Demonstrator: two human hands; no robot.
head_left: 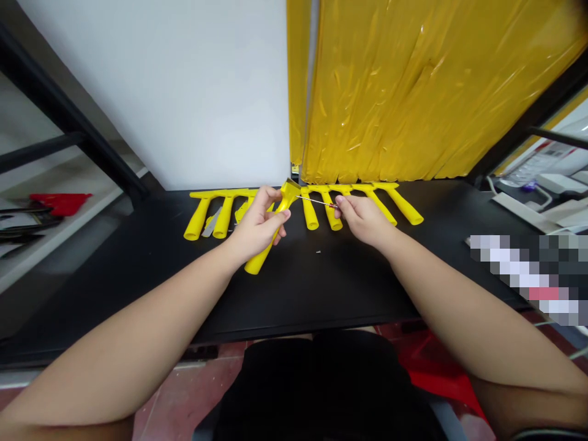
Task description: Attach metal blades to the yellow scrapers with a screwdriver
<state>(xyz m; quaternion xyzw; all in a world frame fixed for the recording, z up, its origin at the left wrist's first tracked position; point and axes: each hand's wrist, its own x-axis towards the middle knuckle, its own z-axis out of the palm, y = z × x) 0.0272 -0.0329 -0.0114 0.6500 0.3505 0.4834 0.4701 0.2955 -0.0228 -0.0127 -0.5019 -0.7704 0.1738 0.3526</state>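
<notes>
1. Our left grip (261, 225) is clamped around the yellow handle (288, 195), above the counter (349, 288); we brace it firmly.
2. Our right grip (364, 219) pinches the thin-shafted tool (316, 201); we align its tip with the handle's flared end.

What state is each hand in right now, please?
Left hand: closed around a yellow tool.
Right hand: closed on what looks like a slim screwdriver.

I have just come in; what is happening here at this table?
Someone's left hand holds a yellow tool by its handle. The right hand holds what looks like a screwdriver, its tip at or near the tool's wide end. Other yellow tools lie along the back of the black table, and a small pale piece lies nearer the front edge.
</notes>
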